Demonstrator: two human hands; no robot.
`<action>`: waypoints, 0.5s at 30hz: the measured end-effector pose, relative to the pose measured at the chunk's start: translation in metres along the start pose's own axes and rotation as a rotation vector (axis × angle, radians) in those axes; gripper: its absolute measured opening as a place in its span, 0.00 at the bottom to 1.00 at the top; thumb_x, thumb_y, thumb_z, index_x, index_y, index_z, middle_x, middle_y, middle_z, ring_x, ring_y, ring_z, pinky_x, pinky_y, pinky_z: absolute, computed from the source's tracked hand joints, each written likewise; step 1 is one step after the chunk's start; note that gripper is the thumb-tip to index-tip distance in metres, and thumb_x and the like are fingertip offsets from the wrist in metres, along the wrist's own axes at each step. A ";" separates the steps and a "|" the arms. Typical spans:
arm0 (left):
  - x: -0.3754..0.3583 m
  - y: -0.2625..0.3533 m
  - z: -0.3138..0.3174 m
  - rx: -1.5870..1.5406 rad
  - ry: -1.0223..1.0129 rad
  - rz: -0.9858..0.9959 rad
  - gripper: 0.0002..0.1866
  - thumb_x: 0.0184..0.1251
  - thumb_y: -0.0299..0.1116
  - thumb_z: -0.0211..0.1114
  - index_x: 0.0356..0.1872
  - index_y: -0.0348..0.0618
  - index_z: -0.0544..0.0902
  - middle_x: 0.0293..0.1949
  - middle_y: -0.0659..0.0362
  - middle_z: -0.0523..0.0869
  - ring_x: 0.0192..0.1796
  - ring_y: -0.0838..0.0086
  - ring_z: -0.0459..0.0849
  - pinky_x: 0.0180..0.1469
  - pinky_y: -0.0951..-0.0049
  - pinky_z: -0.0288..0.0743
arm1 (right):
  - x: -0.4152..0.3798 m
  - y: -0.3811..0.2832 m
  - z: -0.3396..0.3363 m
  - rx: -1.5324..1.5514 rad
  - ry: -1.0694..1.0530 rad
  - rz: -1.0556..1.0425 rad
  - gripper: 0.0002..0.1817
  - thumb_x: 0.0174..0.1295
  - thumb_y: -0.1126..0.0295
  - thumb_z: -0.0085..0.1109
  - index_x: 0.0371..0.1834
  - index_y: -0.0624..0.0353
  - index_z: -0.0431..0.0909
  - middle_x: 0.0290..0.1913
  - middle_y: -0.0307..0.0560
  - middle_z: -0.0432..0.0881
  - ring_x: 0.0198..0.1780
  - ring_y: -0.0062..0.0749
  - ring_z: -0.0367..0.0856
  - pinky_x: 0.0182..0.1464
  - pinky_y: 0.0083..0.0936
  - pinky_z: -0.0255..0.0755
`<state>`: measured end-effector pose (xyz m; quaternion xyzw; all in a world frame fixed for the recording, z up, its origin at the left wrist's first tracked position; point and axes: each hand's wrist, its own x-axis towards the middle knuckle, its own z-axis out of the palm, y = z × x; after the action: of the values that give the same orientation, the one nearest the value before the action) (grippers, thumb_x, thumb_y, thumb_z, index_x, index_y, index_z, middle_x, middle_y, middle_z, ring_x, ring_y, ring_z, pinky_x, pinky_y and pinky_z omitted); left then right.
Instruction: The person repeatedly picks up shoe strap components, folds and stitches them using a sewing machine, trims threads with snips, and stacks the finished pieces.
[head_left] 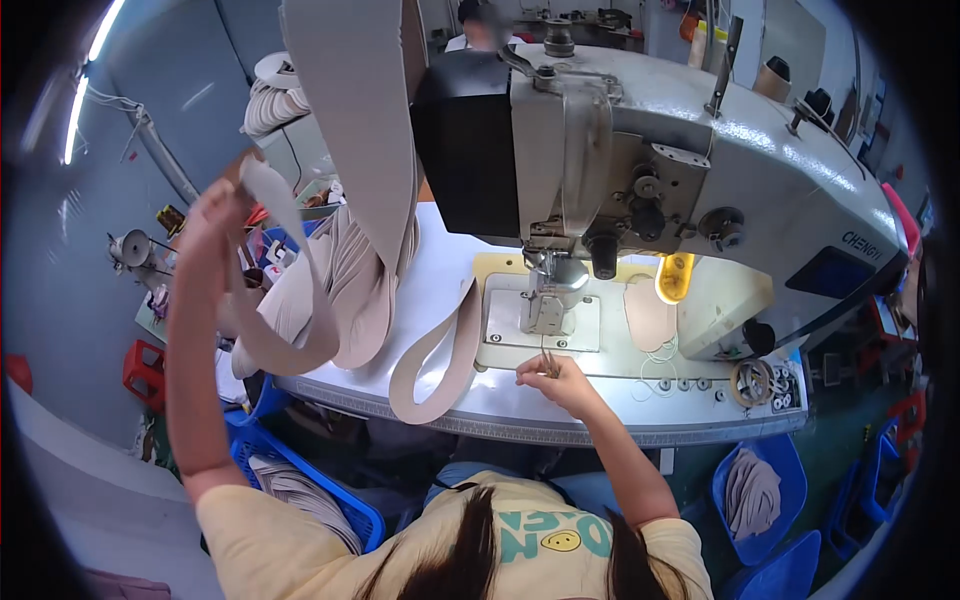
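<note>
Beige strap [300, 300] hanging at nine o'clock, looping across the desk [440, 290]; left hand [212, 225] gripping it high, grip pinching strap. Right hand [556, 376] at six o'clock before the sewing machine [700, 170], pinching small snips [549, 364].

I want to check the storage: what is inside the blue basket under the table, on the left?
The blue basket holds a pile of beige strips; its bottom is covered by them.

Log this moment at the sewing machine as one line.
left hand: raised, gripping long beige fabric strap | right hand: pinching thread on white table | grey industrial sewing machine: needle area lit
</note>
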<state>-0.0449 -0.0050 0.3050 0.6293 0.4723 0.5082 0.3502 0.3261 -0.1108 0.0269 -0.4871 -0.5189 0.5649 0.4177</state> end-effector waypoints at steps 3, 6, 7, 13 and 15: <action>0.061 0.048 -0.032 -0.083 0.212 0.139 0.20 0.59 0.40 0.60 0.48 0.38 0.75 0.39 0.60 0.78 0.39 0.76 0.77 0.42 0.75 0.71 | 0.001 0.025 -0.001 -0.041 -0.006 0.049 0.09 0.55 0.71 0.57 0.37 0.60 0.79 0.30 0.36 0.82 0.24 0.12 0.69 0.26 0.13 0.62; 0.062 0.135 0.010 -0.311 0.284 0.312 0.17 0.63 0.35 0.55 0.50 0.36 0.74 0.44 0.58 0.78 0.48 0.76 0.75 0.52 0.75 0.65 | 0.001 0.034 -0.001 -0.061 0.012 0.007 0.08 0.55 0.72 0.56 0.37 0.61 0.79 0.30 0.38 0.82 0.29 0.15 0.72 0.33 0.14 0.65; 0.063 0.157 0.011 -0.220 0.139 0.416 0.17 0.62 0.34 0.56 0.50 0.36 0.75 0.45 0.57 0.78 0.48 0.76 0.74 0.52 0.74 0.65 | 0.000 0.035 -0.001 -0.039 0.027 -0.016 0.08 0.55 0.72 0.56 0.36 0.61 0.79 0.30 0.38 0.82 0.29 0.15 0.72 0.33 0.14 0.65; 0.011 0.160 0.108 -0.123 -0.012 0.692 0.10 0.56 0.25 0.59 0.39 0.33 0.77 0.33 0.58 0.82 0.34 0.75 0.81 0.41 0.78 0.76 | -0.009 0.037 -0.004 0.108 0.067 -0.054 0.06 0.56 0.73 0.54 0.34 0.62 0.78 0.28 0.39 0.81 0.22 0.13 0.66 0.24 0.13 0.60; 0.004 0.149 0.112 0.103 -0.012 0.685 0.09 0.56 0.26 0.60 0.38 0.37 0.77 0.31 0.60 0.82 0.32 0.77 0.80 0.40 0.79 0.75 | -0.010 0.040 -0.005 0.122 0.080 -0.058 0.06 0.56 0.72 0.54 0.34 0.61 0.77 0.28 0.39 0.81 0.19 0.11 0.62 0.20 0.12 0.56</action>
<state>0.0996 -0.0423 0.4166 0.7712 0.2566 0.5680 0.1298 0.3341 -0.1238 -0.0115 -0.4677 -0.4800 0.5634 0.4831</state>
